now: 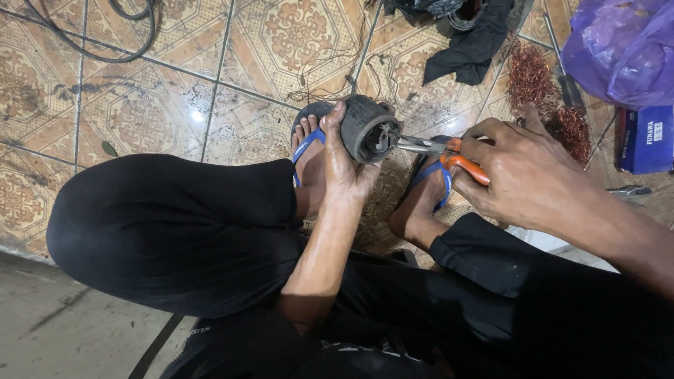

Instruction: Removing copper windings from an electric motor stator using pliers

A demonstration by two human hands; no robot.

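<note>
Your left hand (342, 165) grips a dark grey, grimy motor core (368, 128). Your right hand (516, 175) holds pliers (439, 151) with orange handles and silvery steel tips. Your trousers (175, 231) are black; your sandals (307, 144) have blue straps. The floor tiles (175, 91) show a beige and brown floral pattern. Near the floor's top right corner lie reddish copper wire (530, 77) and a purple plastic bag (621, 49).

floor: patterned brown and cream ceramic tiles (140, 105)
top left: black cable (133, 49) looping over the tiles
top centre: crumpled black cloth (467, 45)
top right: purple plastic bag (621, 49)
beside it: tangled heap of copper wire (530, 77)
right edge: dark blue cardboard box (646, 140)
</note>
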